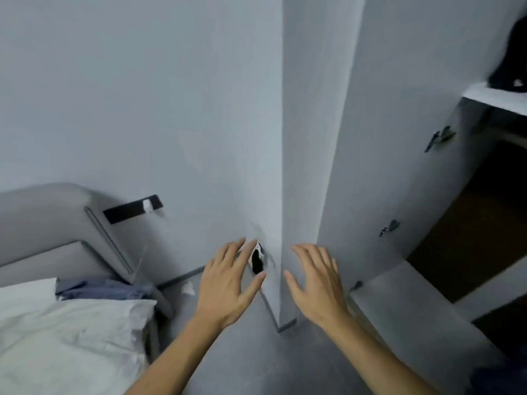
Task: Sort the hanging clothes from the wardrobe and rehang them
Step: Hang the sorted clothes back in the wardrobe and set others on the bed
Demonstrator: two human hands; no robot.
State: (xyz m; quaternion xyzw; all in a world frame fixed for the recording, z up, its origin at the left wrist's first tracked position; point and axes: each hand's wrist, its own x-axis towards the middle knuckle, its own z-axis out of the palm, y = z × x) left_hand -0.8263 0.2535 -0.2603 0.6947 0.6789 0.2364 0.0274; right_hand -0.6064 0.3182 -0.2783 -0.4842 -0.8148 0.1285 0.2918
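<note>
My left hand and my right hand are stretched out in front of me, both empty with fingers spread, above the grey floor near a wall corner. The wardrobe stands at the right with its grey door swung open; its dark inside shows beyond the hinges. A dark garment or bag rests on the wardrobe's upper shelf at the top right. A blue piece of clothing lies crumpled on the bed at the left. No hanger is visible.
A bed with a white pillow and grey headboard fills the lower left. A black wall bracket sits beside it. A broken dark hole marks the wall near my left fingers. A lower wardrobe shelf juts out at the right.
</note>
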